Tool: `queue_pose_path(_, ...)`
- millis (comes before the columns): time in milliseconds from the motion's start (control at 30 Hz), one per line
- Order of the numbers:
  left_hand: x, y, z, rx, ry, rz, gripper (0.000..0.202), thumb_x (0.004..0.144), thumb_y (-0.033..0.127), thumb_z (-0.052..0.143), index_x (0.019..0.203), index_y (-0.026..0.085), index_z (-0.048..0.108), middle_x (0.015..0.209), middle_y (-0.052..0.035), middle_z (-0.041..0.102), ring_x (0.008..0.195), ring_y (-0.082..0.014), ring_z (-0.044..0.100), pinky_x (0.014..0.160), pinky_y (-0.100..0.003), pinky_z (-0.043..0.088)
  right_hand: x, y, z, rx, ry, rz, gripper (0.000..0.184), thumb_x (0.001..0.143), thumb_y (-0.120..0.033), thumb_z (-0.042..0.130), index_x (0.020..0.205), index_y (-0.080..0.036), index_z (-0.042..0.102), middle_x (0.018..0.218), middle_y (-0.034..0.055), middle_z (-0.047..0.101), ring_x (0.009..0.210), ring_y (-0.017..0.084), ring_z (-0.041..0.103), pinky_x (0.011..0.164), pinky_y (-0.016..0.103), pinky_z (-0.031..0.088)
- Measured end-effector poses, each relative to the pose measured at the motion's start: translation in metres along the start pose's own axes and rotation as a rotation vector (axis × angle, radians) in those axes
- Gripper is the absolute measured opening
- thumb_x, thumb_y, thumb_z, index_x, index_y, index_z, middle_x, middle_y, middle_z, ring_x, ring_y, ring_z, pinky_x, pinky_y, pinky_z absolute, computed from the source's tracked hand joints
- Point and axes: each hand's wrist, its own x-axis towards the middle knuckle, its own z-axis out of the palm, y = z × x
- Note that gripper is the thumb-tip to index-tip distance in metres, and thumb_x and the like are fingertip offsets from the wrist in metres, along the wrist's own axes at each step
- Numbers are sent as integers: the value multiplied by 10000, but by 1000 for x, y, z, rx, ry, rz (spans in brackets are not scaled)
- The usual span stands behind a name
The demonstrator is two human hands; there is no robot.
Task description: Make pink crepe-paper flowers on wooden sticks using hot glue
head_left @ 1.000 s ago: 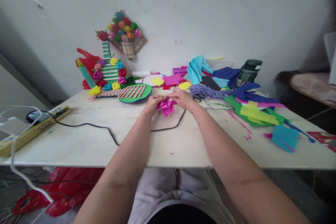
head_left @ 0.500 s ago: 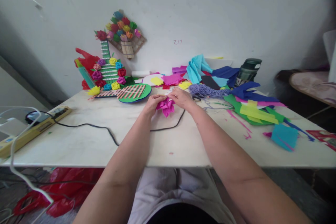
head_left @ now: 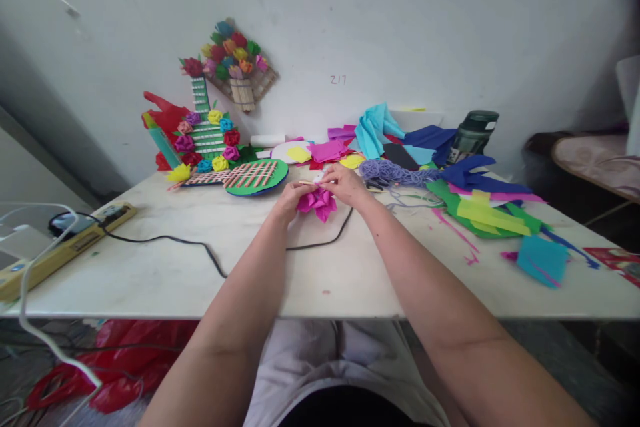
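Both hands meet over the middle of the table around a magenta paper flower (head_left: 320, 205), whose pointed petals hang toward me. My left hand (head_left: 294, 196) is closed on the flower's left side, pinching it near the base. From the other side, the fingers of my right hand (head_left: 343, 183) pinch the gathered base at the top. A thin pale stick shows at the left fingertips, partly hidden. Just left of the hands lies a green oval board (head_left: 280, 177) with crossed pinkish sticks.
A purple yarn bundle (head_left: 395, 173) and scissors lie right of the hands. Coloured paper sheets (head_left: 493, 213) and a dark bottle (head_left: 473, 137) are further right. A black cable (head_left: 165, 237) runs from a power strip (head_left: 75, 250). Flower-decorated crafts (head_left: 207, 133) stand at the back left.
The magenta flower has turned slightly and shifted a little to the right between my fingers. Both hands keep their pinch, with only small finger movements.
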Motion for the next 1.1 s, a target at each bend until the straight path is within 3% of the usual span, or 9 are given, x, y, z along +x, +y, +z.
queue_pose_path(367, 4, -6, -2, 7, -2, 12, 289, 545, 332, 767, 520, 144, 548, 455, 31, 479, 421, -59, 391, 442, -228, 251, 1, -3, 2, 11, 2, 37, 94, 712, -193, 653, 748, -196, 740, 974, 32, 657, 784, 135, 580, 668, 248, 423)
queue_pose_path(633, 1, 1, -2, 30, 4, -1, 265, 500, 315, 786, 532, 133, 596, 478, 4, 541, 428, -74, 451, 445, -225, 295, 3, 3, 4, 28, -23, 43, 134, 684, -216, 673, 788, -204, 757, 951, 40, 665, 815, 150, 594, 692, 244, 447)
queue_pose_path(967, -2, 5, -5, 60, -54, -21, 299, 487, 331, 812, 641, 125, 659, 523, -14, 589, 439, -83, 491, 450, -210, 323, 5, 17, 3, 115, -31, -2, 480, 706, -128, 574, 1173, -215, 641, 1009, 26, 674, 684, 102, 551, 694, 241, 463)
queue_pose_path(1100, -1, 5, -7, 109, -68, -22, 324, 478, 349, 819, 646, 122, 661, 527, -18, 588, 423, -81, 480, 427, -205, 306, 5, 16, 0, 79, 4, -9, 344, 733, -184, 590, 1060, -182, 695, 949, 44, 679, 736, 121, 567, 722, 251, 451)
